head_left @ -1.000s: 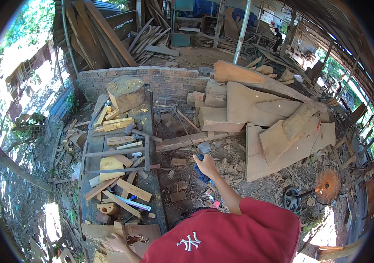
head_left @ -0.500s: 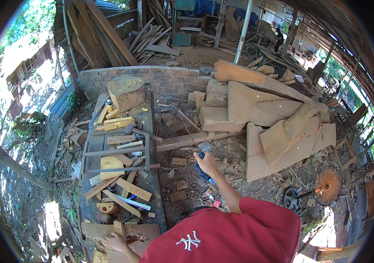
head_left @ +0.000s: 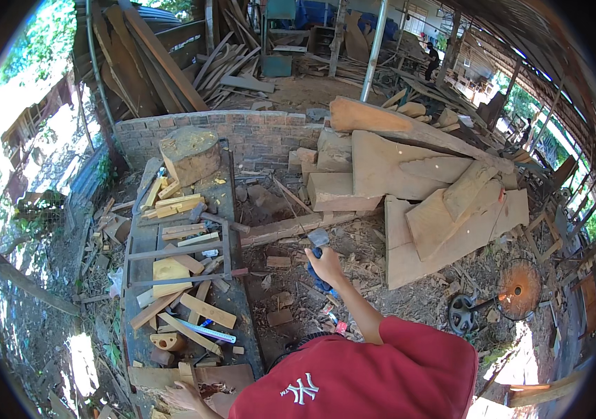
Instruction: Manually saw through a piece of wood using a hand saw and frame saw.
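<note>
Right hand (head_left: 324, 265) beyond bench edge (head_left: 247, 314)

Timber slabs (head_left: 385, 167) and a littered workbench (head_left: 241, 299) mark a seemingly open-sided woodshop.

The workbench (head_left: 247, 328) stands left, a log stump (head_left: 190, 156) on its far end, the brick wall (head_left: 249, 130) behind. Nearer along it lie a hammer (head_left: 231, 223), a frame saw (head_left: 172, 253) and a ruler (head_left: 207, 331). The left hand (head_left: 185, 396) is at the near end; the right hand (head_left: 324, 266), right of the bench. Timber slabs (head_left: 438, 234) lie farther right, a fan (head_left: 519, 288) beyond them, nearer the person.
</note>
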`<state>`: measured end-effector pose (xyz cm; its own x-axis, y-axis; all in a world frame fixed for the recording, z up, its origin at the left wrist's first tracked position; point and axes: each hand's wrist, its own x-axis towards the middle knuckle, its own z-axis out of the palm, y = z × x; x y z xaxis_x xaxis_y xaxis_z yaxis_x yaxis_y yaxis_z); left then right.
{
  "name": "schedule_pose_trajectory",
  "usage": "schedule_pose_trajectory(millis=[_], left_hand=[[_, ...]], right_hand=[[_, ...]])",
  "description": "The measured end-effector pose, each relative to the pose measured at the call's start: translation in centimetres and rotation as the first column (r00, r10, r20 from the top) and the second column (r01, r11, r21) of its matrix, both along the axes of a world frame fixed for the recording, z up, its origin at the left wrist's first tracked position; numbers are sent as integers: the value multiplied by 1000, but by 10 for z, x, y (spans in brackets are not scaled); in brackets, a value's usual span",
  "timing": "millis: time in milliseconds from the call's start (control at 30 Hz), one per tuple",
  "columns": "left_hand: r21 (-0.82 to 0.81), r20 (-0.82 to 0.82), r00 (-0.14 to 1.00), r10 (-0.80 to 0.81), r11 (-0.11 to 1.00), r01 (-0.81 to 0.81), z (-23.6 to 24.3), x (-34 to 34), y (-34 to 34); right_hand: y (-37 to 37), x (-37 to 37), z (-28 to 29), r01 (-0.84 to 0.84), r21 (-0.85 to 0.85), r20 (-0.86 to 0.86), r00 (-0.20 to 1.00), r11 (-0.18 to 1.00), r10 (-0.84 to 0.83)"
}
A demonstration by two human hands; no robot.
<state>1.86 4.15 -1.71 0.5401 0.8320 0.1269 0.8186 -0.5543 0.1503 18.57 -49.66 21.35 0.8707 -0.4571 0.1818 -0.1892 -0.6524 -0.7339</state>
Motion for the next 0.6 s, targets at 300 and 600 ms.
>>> schedule_pose_trajectory(millis=[300,600], left_hand=[[70,226,838,-496,867,494,23,-5,-11],[118,269,769,-580,812,571,23,-5,-16]], right_hand=[[-3,0,-2,24,-4,-23,999,1000,-24],[11,0,5,-35,32,-31,999,999,36]])
